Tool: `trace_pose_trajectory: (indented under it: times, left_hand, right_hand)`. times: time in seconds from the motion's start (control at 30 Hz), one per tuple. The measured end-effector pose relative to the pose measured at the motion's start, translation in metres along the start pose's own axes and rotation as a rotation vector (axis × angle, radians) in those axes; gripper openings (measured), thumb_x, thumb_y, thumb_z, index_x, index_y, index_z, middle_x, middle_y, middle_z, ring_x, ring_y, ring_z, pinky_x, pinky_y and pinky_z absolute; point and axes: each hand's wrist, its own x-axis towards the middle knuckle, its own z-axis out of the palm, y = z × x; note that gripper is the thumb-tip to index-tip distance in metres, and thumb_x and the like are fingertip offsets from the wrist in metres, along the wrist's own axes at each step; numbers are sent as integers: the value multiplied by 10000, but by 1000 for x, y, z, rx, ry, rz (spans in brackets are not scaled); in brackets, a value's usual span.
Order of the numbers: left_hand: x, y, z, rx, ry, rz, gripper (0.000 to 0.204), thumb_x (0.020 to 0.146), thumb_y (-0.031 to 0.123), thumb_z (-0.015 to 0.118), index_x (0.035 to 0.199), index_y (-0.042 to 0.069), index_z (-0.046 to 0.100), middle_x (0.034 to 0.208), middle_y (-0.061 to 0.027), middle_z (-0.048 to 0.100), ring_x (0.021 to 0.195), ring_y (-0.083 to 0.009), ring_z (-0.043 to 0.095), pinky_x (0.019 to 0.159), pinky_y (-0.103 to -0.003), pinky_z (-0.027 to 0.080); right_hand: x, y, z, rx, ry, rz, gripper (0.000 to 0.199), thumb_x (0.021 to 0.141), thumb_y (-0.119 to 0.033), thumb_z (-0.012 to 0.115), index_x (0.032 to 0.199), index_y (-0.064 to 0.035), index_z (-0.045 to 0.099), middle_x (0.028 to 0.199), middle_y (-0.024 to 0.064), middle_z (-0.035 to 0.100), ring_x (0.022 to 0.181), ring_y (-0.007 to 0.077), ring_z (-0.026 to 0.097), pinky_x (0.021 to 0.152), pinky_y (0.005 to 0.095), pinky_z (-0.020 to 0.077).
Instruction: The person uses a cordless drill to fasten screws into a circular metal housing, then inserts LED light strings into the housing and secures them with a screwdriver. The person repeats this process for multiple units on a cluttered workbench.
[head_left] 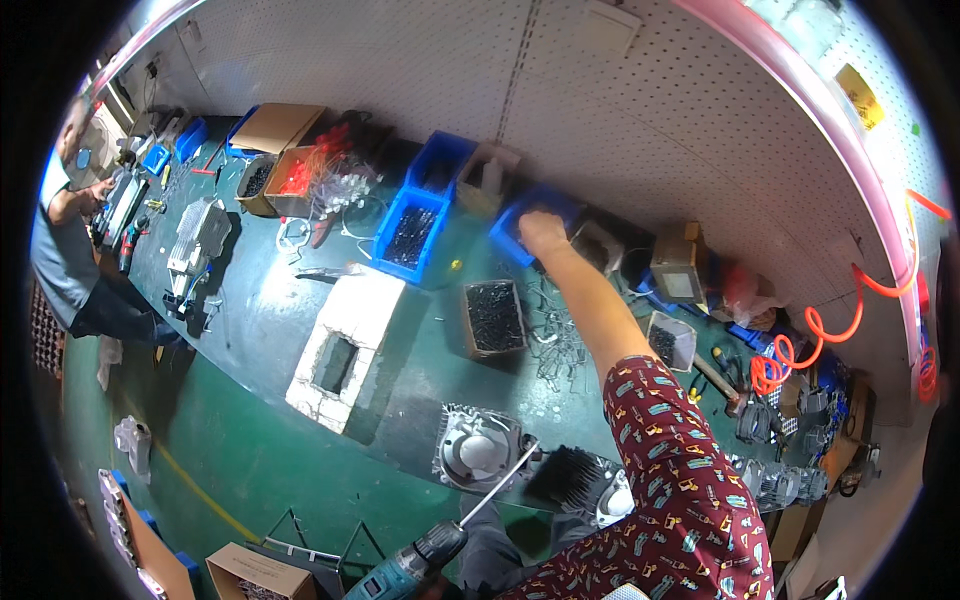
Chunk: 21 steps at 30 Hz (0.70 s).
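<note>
My right arm stretches across the workbench, and my right hand (541,232) dips into a blue bin (508,238) against the back wall. Its fingers are hidden in the bin, so what they hold does not show. At the lower edge a teal and black power drill (408,564) with a long bit points up and to the right. My left hand (433,588) is closed on it, mostly in shadow and cut off by the frame. Just beyond the bit lies a grey cast-metal housing (478,446), and a black finned part (568,478) sits beside it.
A carton of black parts (494,318) and loose metal clips (560,345) lie mid-bench. Left of them is a white foam block (347,345). Blue bins of screws (410,238) stand behind. A hammer (716,380) lies right, below a coiled orange hose (815,335). Another person (75,240) works far left.
</note>
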Motion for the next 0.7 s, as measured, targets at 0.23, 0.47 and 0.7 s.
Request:
trace_pose_trajectory:
  times: [0.23,0.47,0.7]
  left_hand:
    - [-17,-19,-17,-186,-29,-498,363,899,153,701,1251,115,622,997,-76,621,860,-215,555,776,-347,465]
    - [-30,-21,-31,-323,-104,-718,285,914,137,702,1194,123,647,967,-60,625,808,-161,554,679,-291,459]
    - [29,35,-12,-70,-207,-292,314,881,153,722,1178,87,643,975,-69,634,819,-174,581,716,-317,481]
  right_hand:
    - [15,-7,27,58,-50,82,246,879,-104,577,1027,-34,762,1109,191,725,1035,346,711,883,451,564]
    - [1,-13,-2,272,11,160,241,857,-147,649,1050,-39,742,1099,205,723,1059,329,704,888,450,559]
    - [-205,46,-110,1840,-262,249,178,925,-228,694,949,-52,687,777,17,603,595,88,471,463,232,371]
